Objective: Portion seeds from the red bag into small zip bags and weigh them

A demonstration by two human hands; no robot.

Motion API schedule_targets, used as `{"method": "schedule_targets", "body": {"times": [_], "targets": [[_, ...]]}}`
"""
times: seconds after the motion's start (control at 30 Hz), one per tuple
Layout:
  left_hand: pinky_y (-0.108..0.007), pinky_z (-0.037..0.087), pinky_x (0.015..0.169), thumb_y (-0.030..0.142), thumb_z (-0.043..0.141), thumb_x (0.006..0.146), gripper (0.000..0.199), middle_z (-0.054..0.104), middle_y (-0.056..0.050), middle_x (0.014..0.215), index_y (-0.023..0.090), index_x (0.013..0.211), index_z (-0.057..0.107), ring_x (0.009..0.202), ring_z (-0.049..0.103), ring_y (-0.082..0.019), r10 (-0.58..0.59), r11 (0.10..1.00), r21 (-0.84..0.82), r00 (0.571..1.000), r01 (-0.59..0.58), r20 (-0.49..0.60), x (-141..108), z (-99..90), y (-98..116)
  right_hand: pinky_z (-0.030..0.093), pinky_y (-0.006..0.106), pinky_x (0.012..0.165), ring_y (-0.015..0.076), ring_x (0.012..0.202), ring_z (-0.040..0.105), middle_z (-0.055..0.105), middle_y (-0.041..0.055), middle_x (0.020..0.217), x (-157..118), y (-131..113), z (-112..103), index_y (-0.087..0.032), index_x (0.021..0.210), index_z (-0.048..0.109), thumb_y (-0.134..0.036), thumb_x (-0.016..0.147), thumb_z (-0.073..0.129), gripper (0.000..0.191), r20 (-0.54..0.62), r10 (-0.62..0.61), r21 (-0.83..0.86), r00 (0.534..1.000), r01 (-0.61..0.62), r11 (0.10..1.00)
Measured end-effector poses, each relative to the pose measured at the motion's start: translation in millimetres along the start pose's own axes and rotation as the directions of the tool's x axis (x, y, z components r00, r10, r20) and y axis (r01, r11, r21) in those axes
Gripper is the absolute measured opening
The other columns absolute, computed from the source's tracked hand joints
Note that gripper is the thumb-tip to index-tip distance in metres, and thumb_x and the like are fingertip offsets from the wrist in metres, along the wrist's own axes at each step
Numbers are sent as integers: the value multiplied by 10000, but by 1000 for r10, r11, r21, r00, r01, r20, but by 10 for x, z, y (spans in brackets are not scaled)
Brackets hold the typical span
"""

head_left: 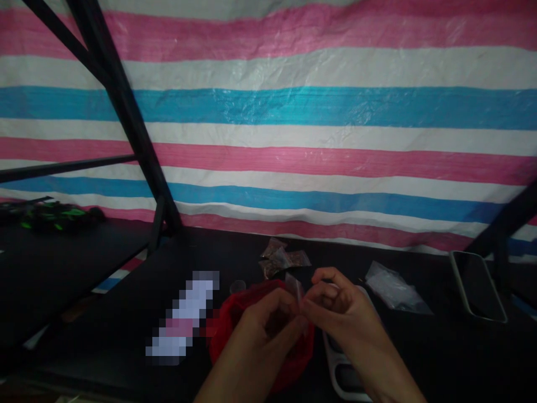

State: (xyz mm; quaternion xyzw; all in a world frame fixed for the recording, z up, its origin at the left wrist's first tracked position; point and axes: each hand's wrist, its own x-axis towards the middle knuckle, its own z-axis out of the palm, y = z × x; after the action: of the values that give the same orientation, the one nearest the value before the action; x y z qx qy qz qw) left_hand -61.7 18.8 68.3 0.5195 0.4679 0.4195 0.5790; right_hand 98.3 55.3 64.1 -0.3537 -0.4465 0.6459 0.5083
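Between my two hands is a small clear plastic bag (295, 286), its top edge standing up above the fingers. My left hand (272, 322) pinches the bag from the left, thumb and forefinger together. From the right, my right hand (342, 308) pinches it too, the other fingers curled. Below my left hand lies a red bag or red-lined bowl (226, 319), its contents hidden. Partly under my right hand is a grey-white device with a dark panel (346, 378), perhaps a small scale. Several filled small bags (283, 258) with brownish contents lie just beyond.
A clear bag of plastic bags (396, 288) lies right of my hands, with a phone (478, 285) farther right. A small clear cup (238, 287) stands behind the red bag. A blurred-out strip (184, 319) lies left. Black frame bars (126, 112) rise before a striped sheet (314, 106).
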Motion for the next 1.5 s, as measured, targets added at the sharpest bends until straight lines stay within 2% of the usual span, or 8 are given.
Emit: {"method": "schedule_targets", "body": {"times": [0.4, 0.67, 0.83, 0.97, 1.13, 1.27, 1.37, 1.5], "targets": [[-236, 397, 623, 483, 651, 969, 341, 504, 54, 729, 228, 772, 540, 668, 440, -128, 124, 991, -45, 990, -127, -70, 27, 6, 8, 464, 196, 616, 113, 675, 604, 686, -46, 756, -66, -79, 139, -246, 830, 544, -329, 736, 912, 389, 28, 9, -48, 1000, -8, 999], [-255, 499, 613, 408, 604, 951, 235, 623, 12, 758, 260, 773, 561, 692, 602, -181, 233, 965, 195, 913, -175, -334, -8, 68, 0, 425, 223, 574, 130, 653, 518, 551, -67, 729, -95, 0, 238, -262, 815, 518, -229, 773, 683, 173, -106, -81, -398, 991, 32, 917], [-280, 570, 704, 426, 633, 950, 224, 718, -11, 908, 266, 804, 576, 808, 693, -201, 204, 975, 157, 907, -155, -370, -2, -30, 43, 466, 245, 599, 157, 693, 589, 599, -47, 752, -135, -60, 220, -266, 915, 571, -304, 849, 672, 127, -3, -43, -492, 999, 36, 870], [-255, 570, 821, 406, 682, 951, 267, 733, -2, 971, 243, 768, 575, 905, 697, -170, 267, 961, 39, 880, -274, -393, 36, -140, 58, 565, 286, 712, 180, 815, 677, 676, 8, 968, -86, -20, 120, -272, 1103, 630, -497, 906, 717, 311, -84, -110, -453, 990, 61, 889], [-216, 526, 733, 440, 734, 946, 283, 672, 48, 802, 230, 804, 609, 774, 646, -128, 225, 952, -149, 940, -268, -256, 35, -293, 43, 613, 364, 858, 223, 913, 751, 763, 52, 1090, 34, 104, 61, -287, 1310, 606, -582, 864, 778, 561, -80, -31, -279, 996, 8, 960], [-270, 542, 804, 417, 718, 954, 192, 736, 15, 873, 231, 926, 675, 846, 697, -169, 173, 985, 17, 958, -174, -228, 4, -473, -24, 594, 349, 801, 241, 870, 740, 782, 36, 928, 84, 80, 45, -261, 1142, 707, -506, 823, 821, 418, -104, -123, -367, 987, 77, 927], [-331, 571, 825, 405, 702, 943, 233, 778, -29, 996, 238, 1104, 693, 930, 742, -228, 164, 979, 166, 934, -116, -318, -10, -595, -88, 571, 345, 743, 241, 806, 715, 773, 23, 857, 72, 62, 44, -266, 1062, 762, -411, 833, 784, 272, -81, -131, -480, 988, 77, 874], [-367, 568, 957, 401, 666, 967, 260, 793, -57, 1148, 246, 1166, 731, 1063, 750, -252, 184, 959, 267, 928, -97, -324, -32, -613, -119, 550, 389, 851, 257, 870, 703, 787, 32, 931, 31, 97, 114, -280, 1005, 800, -291, 816, 746, 197, -48, -154, -608, 987, 93, 788]]}}
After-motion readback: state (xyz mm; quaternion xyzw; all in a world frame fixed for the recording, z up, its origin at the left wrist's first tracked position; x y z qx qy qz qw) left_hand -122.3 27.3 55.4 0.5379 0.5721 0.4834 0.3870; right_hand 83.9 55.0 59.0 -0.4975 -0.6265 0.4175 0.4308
